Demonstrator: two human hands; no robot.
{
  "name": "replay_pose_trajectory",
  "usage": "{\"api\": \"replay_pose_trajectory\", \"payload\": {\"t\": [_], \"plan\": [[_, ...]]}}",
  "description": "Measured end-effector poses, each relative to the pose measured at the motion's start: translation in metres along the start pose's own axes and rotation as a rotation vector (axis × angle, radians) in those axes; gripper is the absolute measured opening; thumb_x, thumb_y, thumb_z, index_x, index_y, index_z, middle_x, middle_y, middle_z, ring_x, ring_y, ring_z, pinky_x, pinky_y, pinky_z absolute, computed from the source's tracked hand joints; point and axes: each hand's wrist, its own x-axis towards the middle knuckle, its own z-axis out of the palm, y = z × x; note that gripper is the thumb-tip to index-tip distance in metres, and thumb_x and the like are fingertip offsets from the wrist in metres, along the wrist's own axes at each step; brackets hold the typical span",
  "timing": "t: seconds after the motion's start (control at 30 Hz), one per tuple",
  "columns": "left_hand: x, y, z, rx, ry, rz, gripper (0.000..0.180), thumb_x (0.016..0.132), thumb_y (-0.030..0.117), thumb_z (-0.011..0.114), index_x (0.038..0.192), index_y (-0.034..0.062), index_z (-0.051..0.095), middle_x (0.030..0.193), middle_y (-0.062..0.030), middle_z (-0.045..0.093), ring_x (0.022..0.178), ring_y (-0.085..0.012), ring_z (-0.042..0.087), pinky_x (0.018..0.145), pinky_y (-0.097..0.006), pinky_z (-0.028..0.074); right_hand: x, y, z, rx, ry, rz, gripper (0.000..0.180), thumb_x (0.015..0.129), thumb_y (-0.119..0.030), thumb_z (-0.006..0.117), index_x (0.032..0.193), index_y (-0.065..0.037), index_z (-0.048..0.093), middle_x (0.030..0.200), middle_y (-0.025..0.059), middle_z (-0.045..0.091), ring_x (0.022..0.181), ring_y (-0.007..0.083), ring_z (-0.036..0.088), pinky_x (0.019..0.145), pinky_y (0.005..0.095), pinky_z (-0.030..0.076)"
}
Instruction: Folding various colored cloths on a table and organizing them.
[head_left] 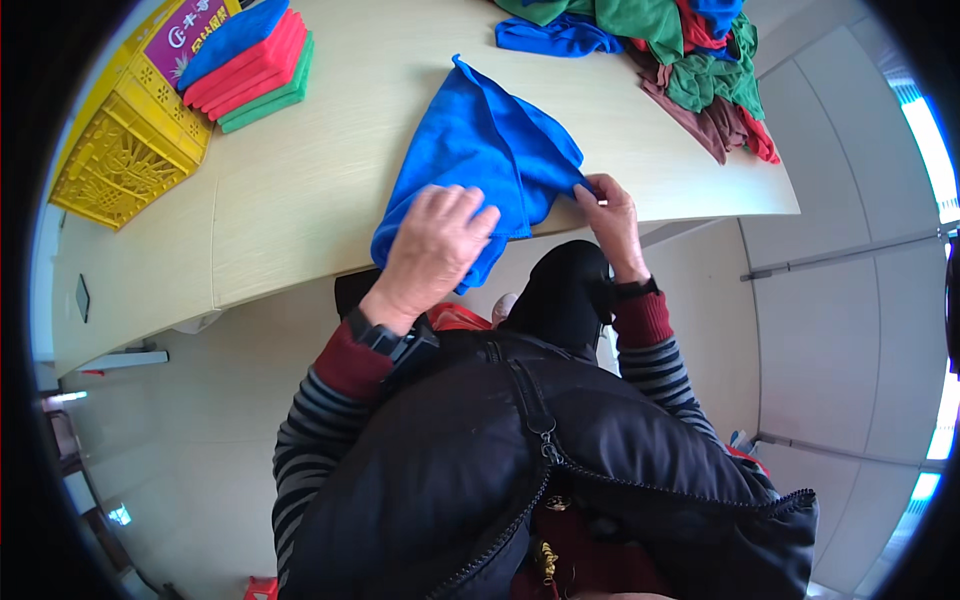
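Observation:
A blue cloth (470, 150) lies partly folded at the table's near edge, one corner pointing away from me and its lower part hanging over the edge. My left hand (440, 240) is on the near left part of the cloth, fingers curled against it; the fingertips are partly hidden. At the cloth's right side, my right hand (612, 215) pinches a corner between thumb and fingers.
On the table's far left, a stack of folded cloths (250, 65) in blue, red and green stands beside a yellow plastic crate (130, 150). Loose cloths (690, 60) in several colours are heaped at the far right. White cabinets (830, 150) stand to the right.

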Motion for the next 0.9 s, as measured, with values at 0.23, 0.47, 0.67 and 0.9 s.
{"api": "replay_pose_trajectory", "payload": {"t": [0.23, 0.47, 0.67, 0.9], "plan": [[0.018, -0.016, 0.018, -0.219, 0.132, -0.182, 0.013, 0.088, 0.008, 0.069, 0.099, 0.0057, 0.064, 0.095, -0.0112, 0.067, 0.089, -0.0286, 0.066, 0.074, -0.040, 0.053, 0.009, -0.048, -0.009, -0.046, 0.100, -0.179, 0.010, 0.095, -0.011, 0.067, 0.098, -0.001, 0.065, 0.076, -0.0024, 0.058, 0.071, 0.0063, 0.052, 0.062, 0.0230, 0.044], [0.044, -0.024, -0.025, -0.517, 0.506, -0.502, 0.010, 0.099, 0.011, 0.063, 0.100, 0.0007, 0.061, 0.082, -0.0154, 0.065, 0.069, -0.0313, 0.063, 0.065, -0.036, 0.051, 0.007, -0.148, -0.007, 0.277, -0.111, -0.108, 0.015, 0.098, -0.007, 0.063, 0.111, -0.004, 0.068, 0.078, -0.0031, 0.059, 0.067, 0.0047, 0.052, 0.058, 0.0196, 0.044], [0.051, 0.006, -0.034, -0.494, 0.617, -0.346, 0.009, 0.096, 0.004, 0.065, 0.103, 0.0005, 0.062, 0.084, -0.0152, 0.064, 0.074, -0.0319, 0.065, 0.068, -0.035, 0.052, 0.005, -0.181, -0.004, 0.592, -0.391, -0.026, 0.029, 0.099, -0.004, 0.057, 0.127, -0.005, 0.064, 0.091, 0.0000, 0.064, 0.078, 0.0085, 0.062, 0.076, 0.0235, 0.053], [0.045, 0.002, -0.034, -0.438, 0.611, -0.211, 0.017, 0.092, -0.002, 0.066, 0.109, 0.0005, 0.065, 0.084, -0.0140, 0.064, 0.075, -0.0311, 0.065, 0.068, -0.035, 0.052, 0.002, -0.180, 0.005, 0.647, -0.607, -0.119, 0.033, 0.099, -0.002, 0.056, 0.132, -0.003, 0.061, 0.104, 0.0029, 0.068, 0.097, 0.0138, 0.068, 0.097, 0.0298, 0.051]]}}
